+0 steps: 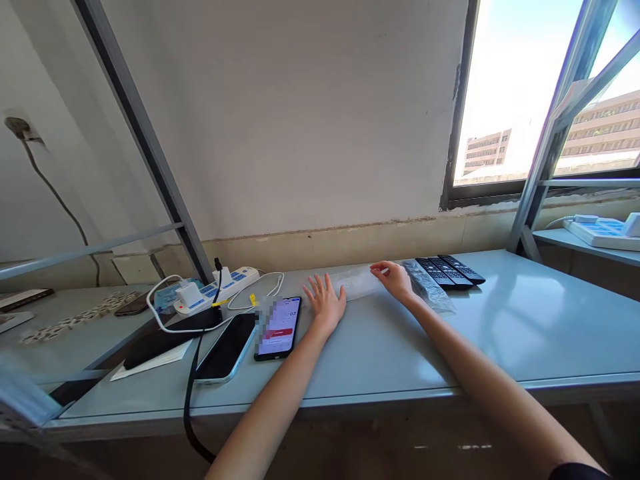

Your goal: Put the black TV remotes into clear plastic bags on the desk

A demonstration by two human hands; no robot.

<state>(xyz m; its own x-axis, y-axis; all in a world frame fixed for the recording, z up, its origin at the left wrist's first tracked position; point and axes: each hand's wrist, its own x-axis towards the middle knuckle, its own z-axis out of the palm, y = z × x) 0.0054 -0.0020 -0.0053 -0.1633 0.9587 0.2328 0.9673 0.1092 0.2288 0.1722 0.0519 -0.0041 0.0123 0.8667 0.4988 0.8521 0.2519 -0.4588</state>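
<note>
A clear, flat plastic bag [356,283] lies on the desk between my two hands. My left hand [326,303] rests on its left end, palm down with the fingers spread. At the bag's right end my right hand [395,280] is closed, thumb and fingertips pinched at the plastic edge. Just right of that hand is a second, crumpled clear plastic bag [428,291]. Several black remote controls [450,272] lie side by side beyond it. A phone with a lit screen [279,330] sits left of my left hand.
A dark-screened phone [227,348], a white power strip [217,291] with cables and a black pouch [165,341] occupy the desk's left side. Slanted metal frame posts [150,153] rise at left and right. Another power strip [597,230] sits on the right-hand surface.
</note>
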